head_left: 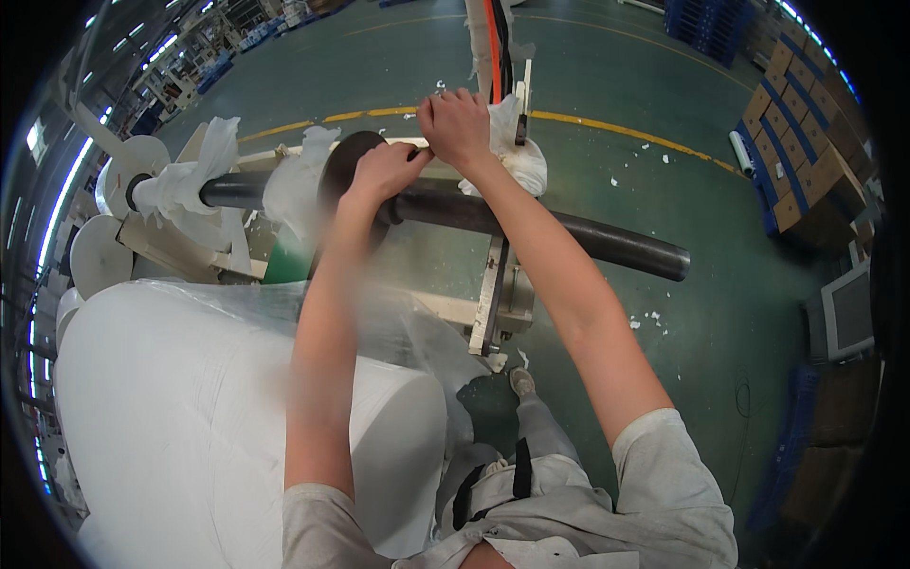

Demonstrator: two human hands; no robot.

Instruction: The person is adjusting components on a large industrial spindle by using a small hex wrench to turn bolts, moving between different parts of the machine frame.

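Note:
Both my arms stretch forward over a long dark metal shaft (607,245) that lies across a cream machine frame (488,296). My left hand (387,169) is closed beside a dark round collar (349,163) on the shaft. Just to its right and slightly higher, my right hand (457,125) is curled into a fist. A small dark part (417,152) shows between the hands; what the fingers hold is hidden. Torn white paper (296,194) wraps the shaft left of the collar. Below my left forearm lies a large white paper roll (218,408), partly covered by clear plastic film (417,332).
An orange hose and dark cables (497,47) rise beyond my right hand. Stacked cardboard boxes (796,133) stand at the right, near a grey-framed screen (848,308). Paper scraps (654,321) litter the green floor, which has a yellow line (607,125).

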